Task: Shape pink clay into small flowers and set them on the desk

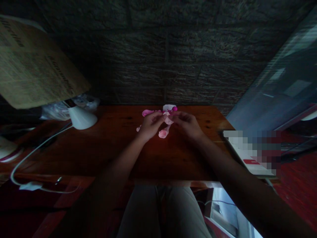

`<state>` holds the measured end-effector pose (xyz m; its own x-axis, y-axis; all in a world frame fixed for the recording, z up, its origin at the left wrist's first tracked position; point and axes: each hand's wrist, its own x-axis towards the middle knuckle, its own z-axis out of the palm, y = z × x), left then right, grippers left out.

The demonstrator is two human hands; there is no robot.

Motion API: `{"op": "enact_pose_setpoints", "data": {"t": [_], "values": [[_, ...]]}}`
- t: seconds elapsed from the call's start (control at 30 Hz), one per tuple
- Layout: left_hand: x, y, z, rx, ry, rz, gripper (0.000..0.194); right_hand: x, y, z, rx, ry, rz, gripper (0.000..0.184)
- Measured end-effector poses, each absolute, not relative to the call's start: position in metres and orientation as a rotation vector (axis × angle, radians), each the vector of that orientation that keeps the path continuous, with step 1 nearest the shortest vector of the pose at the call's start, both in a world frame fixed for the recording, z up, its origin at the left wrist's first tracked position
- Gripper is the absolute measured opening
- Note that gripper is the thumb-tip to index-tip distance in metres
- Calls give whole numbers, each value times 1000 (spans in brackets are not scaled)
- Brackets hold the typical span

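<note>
Pinching a pale pink piece (169, 120) between their fingertips, a person's 2 hands meet at the center of the frame above a brown wooden table (111, 148). The left hand (151, 125) comes in from the lower left, its thumb and fingers closed on the piece; the right hand (187, 123) comes in from the lower right, its fingertips gripping the opposite side. Just below the hands, near the middle of the frame, lies a salmon-pink piece (162, 134) with a rounded, cup-like end. Just above them are a magenta piece (146, 113), a magenta ball (174, 108) and a white piece (169, 107); their exact shapes are too small to tell. At upper left, a brown shade (37, 66) printed with text hangs over a white cone-shaped base (82, 118), with clear plastic (55, 111) beside it. A white cable (37, 150) curves down toward the lower left. A dark block wall (168, 49) fills the top of the frame. At right, a flat item (247, 155), partly pixelated, rests at the table's edge.
</note>
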<state>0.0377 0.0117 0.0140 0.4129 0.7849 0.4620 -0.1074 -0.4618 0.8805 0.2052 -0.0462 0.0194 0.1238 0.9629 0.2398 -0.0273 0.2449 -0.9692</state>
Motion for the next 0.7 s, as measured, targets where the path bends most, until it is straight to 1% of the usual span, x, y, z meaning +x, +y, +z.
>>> {"op": "enact_pose_setpoints", "data": {"t": [0.17, 0.37, 0.57, 0.7], "values": [[35, 13, 13, 1790, 635, 1227, 30, 204, -48, 19, -1110, -1306, 977, 44], [37, 14, 11, 1807, 627, 1243, 36, 205, -47, 20, -1126, -1394, 869, 45], [37, 10, 15, 1728, 626, 1161, 41, 207, -49, 22, -1127, -1423, 848, 42], [35, 11, 16, 1720, 597, 1105, 37, 206, -51, 25, -1102, -1448, 865, 39]]}}
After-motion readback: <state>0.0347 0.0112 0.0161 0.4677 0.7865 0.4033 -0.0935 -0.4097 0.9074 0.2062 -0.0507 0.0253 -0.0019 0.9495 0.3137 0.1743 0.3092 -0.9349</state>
